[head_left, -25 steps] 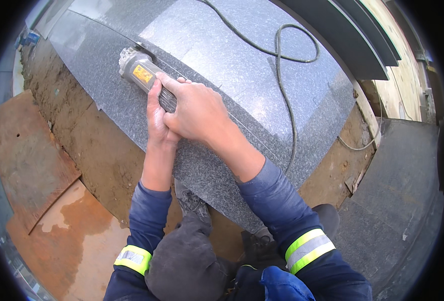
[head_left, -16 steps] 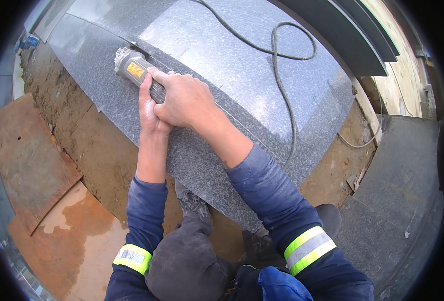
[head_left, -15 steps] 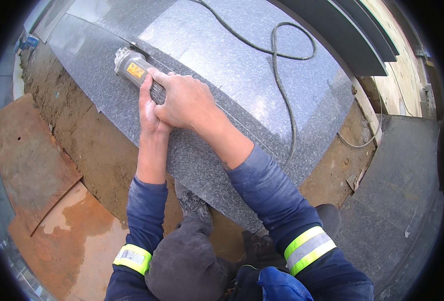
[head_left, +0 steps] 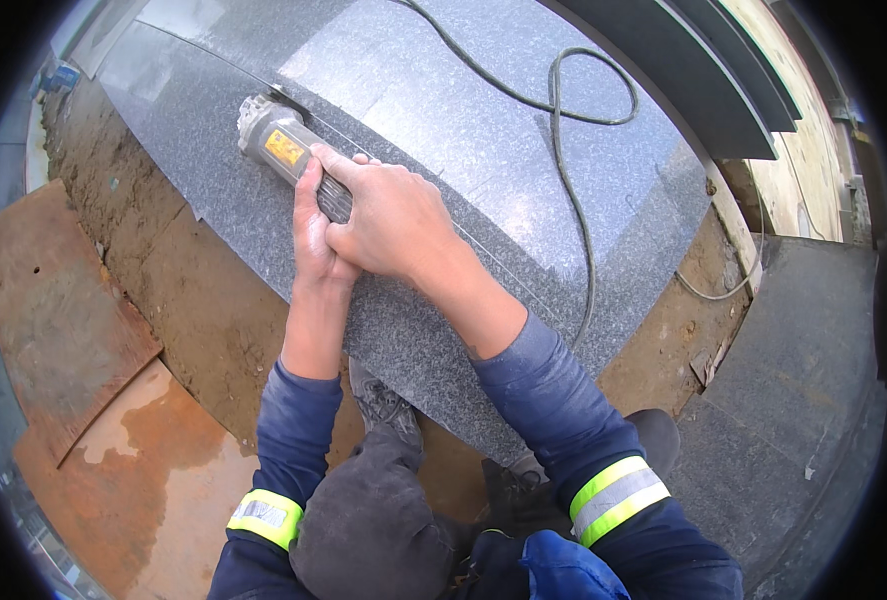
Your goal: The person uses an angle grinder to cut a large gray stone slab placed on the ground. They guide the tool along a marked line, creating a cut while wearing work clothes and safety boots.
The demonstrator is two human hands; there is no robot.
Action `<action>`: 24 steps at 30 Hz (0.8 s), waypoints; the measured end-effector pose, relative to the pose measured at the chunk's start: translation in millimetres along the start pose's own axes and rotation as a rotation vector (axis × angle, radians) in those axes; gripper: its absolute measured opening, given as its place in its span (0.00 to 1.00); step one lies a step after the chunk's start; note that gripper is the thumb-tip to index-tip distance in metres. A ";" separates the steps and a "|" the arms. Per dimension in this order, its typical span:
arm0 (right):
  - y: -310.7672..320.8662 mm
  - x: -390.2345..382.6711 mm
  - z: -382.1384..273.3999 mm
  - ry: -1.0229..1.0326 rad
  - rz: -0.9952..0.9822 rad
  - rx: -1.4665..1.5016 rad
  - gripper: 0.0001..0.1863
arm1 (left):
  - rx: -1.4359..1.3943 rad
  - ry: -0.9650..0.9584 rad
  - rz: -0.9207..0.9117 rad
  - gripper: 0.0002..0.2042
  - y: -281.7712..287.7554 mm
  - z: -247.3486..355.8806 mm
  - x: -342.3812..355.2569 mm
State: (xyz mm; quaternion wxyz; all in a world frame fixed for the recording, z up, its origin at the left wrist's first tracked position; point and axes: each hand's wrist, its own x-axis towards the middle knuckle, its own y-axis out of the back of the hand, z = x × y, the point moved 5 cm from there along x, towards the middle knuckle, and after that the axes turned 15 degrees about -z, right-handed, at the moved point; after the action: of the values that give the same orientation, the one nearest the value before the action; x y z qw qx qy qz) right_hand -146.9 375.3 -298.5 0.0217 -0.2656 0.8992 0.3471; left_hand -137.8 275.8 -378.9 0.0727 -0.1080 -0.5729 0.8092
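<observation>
Both of my hands grip one angle grinder point(head_left: 286, 148), a dusty grey tool with a yellow label. My right hand point(head_left: 393, 215) wraps over the rear of its body, fingers closed. From the near side my left hand point(head_left: 315, 228) holds the same body, its thumb stretched along the casing beside the label. At the tool's head the edge of a dark disc point(head_left: 287, 98) shows, right by a thin straight line across the grey speckled stone slab point(head_left: 413, 330). Whether the disc touches the stone I cannot tell.
A grey power cable point(head_left: 560, 150) loops across the slab's far right. Dark stone slabs point(head_left: 688, 70) lean at the upper right. Brown wooden boards point(head_left: 63, 310) lie on the dirt point(head_left: 178, 270) at left. More dark slab point(head_left: 783, 370) is at right; my shoe point(head_left: 383, 400) stands beside the stone.
My two hands and the grinder have moved slightly right and toward me along the thin line. The grip is the same, and the cable has shifted slightly to the right.
</observation>
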 end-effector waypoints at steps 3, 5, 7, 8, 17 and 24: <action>0.8 8.4 1.4 0.005 -0.007 0.006 0.42 | 0.057 -0.023 0.044 0.22 7.6 6.3 8.6; 0.2 14.0 0.7 0.003 -0.014 0.001 0.42 | 0.089 -0.037 0.081 0.22 12.3 11.8 12.1; 1.6 19.6 -2.5 -0.001 -0.033 0.005 0.42 | 0.108 -0.043 0.099 0.22 17.9 17.9 17.2; 2.6 22.3 -4.1 -0.003 -0.042 0.007 0.43 | 0.113 -0.042 0.099 0.22 21.0 22.0 20.3; -3.3 -5.0 -0.7 -0.001 0.066 -0.079 0.44 | 0.018 0.004 0.000 0.23 -3.0 1.9 -5.2; 0.1 -16.2 0.3 -0.010 0.013 -0.024 0.43 | 0.028 0.019 -0.018 0.25 -8.7 -7.4 -13.2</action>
State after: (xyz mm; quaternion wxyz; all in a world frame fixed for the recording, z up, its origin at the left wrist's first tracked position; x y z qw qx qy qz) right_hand -133.1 383.1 -295.0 0.0207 -0.2582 0.8965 0.3595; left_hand -123.2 282.3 -371.9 0.0870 -0.1093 -0.5617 0.8155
